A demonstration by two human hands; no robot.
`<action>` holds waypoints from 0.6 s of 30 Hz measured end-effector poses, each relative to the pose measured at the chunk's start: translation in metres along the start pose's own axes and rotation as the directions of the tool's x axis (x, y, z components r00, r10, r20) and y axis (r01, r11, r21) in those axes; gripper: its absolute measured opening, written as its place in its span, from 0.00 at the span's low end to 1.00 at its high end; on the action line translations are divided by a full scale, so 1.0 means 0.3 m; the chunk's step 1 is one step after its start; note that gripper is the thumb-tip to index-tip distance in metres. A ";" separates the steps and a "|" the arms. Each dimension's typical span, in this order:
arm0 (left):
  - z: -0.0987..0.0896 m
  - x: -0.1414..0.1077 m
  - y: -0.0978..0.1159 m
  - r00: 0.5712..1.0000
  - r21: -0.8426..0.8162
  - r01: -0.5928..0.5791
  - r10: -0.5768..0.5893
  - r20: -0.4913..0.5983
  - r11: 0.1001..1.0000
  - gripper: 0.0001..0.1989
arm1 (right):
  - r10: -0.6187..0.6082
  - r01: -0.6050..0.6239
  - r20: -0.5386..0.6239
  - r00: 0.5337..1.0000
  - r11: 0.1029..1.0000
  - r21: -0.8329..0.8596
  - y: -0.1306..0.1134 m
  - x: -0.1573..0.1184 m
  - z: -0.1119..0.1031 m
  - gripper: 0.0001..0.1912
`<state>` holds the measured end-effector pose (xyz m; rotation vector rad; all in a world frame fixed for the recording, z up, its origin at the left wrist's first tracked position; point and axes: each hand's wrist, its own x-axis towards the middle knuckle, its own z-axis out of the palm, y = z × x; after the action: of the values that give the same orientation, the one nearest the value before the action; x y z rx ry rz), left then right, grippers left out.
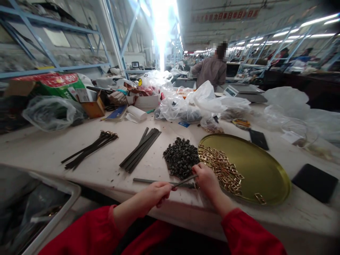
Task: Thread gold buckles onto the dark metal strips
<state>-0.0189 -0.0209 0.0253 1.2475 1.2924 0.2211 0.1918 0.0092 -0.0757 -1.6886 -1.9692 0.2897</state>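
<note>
My left hand (157,194) is closed on one end of a dark strip (184,181), and my right hand (206,179) pinches its other end. Another dark strip (145,180) lies just beyond them on the table. Past my hands sits a pile of small black loops (181,156). Gold rectangular buckles (221,168) are heaped on the left part of a gold oval tray (261,166). A stack of dark strips (140,150) lies left of the loops, and farther left is a bundle of strips with metal ends (90,150).
Plastic bags (191,104) and boxes crowd the back of the table (106,177). A phone (259,139) and a black pad (315,182) lie at the right. A white bin (75,191) stands below at left. A person (211,71) is in the background.
</note>
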 end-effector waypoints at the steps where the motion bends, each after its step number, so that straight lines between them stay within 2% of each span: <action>1: 0.016 -0.009 -0.009 0.999 -0.063 0.034 -0.032 0.021 0.997 0.16 | -0.008 0.008 0.005 1.000 1.000 -0.002 -0.002 0.001 0.000 0.08; 5: 0.042 -0.031 -0.022 0.995 -0.146 0.093 -0.086 0.057 0.985 0.17 | -0.008 0.008 -0.003 1.000 0.999 0.033 0.006 -0.016 -0.004 0.08; 8: 0.046 -0.038 -0.017 0.991 -0.165 0.103 -0.088 0.098 0.981 0.17 | 0.067 -0.062 -0.063 0.996 0.995 0.084 0.020 -0.055 -0.023 0.06; 10: 0.050 -0.039 -0.011 0.987 -0.201 0.117 -0.092 0.131 0.973 0.16 | 0.136 -0.112 -0.108 0.985 0.973 0.204 0.022 -0.092 -0.042 0.12; 12: 0.056 -0.037 -0.005 0.984 -0.257 0.134 -0.097 0.149 0.957 0.14 | 0.199 -0.142 -0.109 0.974 0.909 0.393 0.014 -0.132 -0.063 0.15; 15: 0.063 -0.031 0.006 0.978 -0.327 0.166 -0.114 0.174 0.930 0.13 | 0.347 -0.286 0.042 0.937 0.692 0.662 -0.012 -0.180 -0.086 0.15; 16: 0.065 -0.030 0.009 0.975 -0.334 0.180 -0.123 0.184 0.925 0.12 | 0.412 -0.360 0.121 0.903 0.573 0.736 -0.022 -0.191 -0.089 0.15; 18: 0.066 -0.025 0.012 0.970 -0.327 0.198 -0.137 0.200 0.924 0.11 | 0.519 -0.454 0.270 0.811 0.269 0.849 -0.040 -0.202 -0.090 0.15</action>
<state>-0.0040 -0.0361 0.0283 0.8327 1.1437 0.2009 0.2007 -0.0562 -0.0622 -1.4018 -0.7773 1.2586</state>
